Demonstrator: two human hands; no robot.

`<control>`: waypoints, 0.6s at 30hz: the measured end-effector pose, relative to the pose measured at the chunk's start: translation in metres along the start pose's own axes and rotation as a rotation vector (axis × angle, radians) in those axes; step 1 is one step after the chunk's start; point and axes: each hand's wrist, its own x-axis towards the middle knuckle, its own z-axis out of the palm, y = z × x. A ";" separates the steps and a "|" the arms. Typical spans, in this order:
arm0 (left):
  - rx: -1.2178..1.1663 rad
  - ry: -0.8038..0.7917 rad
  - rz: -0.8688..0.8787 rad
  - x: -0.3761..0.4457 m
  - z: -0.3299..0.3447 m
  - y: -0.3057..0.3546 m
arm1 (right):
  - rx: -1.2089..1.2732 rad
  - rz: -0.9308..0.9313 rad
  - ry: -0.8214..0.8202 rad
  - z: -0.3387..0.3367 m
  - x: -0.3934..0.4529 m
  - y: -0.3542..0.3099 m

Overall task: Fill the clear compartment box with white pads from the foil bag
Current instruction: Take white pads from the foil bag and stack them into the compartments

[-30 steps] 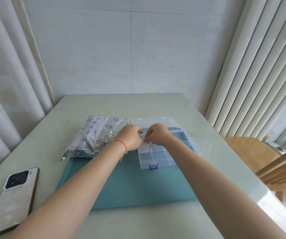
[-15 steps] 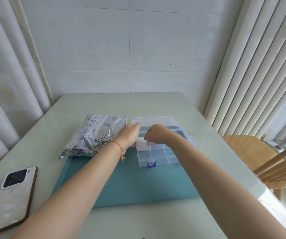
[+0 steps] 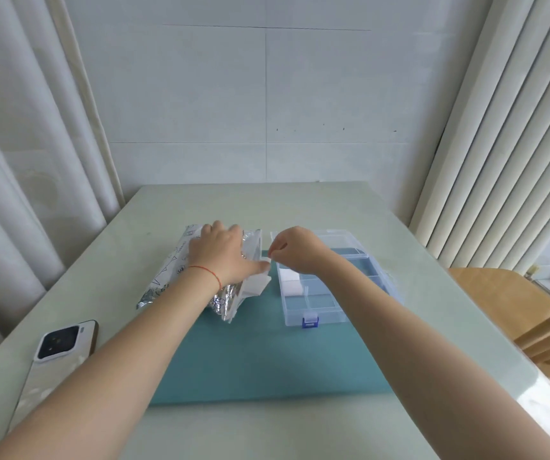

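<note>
Left hand (image 3: 223,257): fingers spread, pressing the foil bag (image 3: 180,270) (open end facing box).
Right hand (image 3: 295,249): pinching a white pad (image 3: 256,283).
Compartment box (image 3: 326,293): lid open.

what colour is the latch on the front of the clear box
Blue, with a white upper part; the latch shows in the head view, on the near edge of the clear box.

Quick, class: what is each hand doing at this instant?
Left hand: fingers straight, pressing on the foil bag.
Right hand: pinching a white pad by its top edge.
</note>
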 end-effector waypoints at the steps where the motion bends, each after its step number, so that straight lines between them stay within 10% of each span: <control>1: 0.070 -0.007 0.016 -0.001 0.004 0.000 | -0.052 -0.010 -0.045 0.005 0.004 -0.005; 10: -0.282 0.055 0.019 0.005 0.016 -0.030 | -0.505 -0.027 -0.212 0.039 0.014 -0.022; 18: -0.253 0.108 0.019 0.005 0.025 -0.037 | -0.433 -0.026 -0.297 0.042 0.015 -0.028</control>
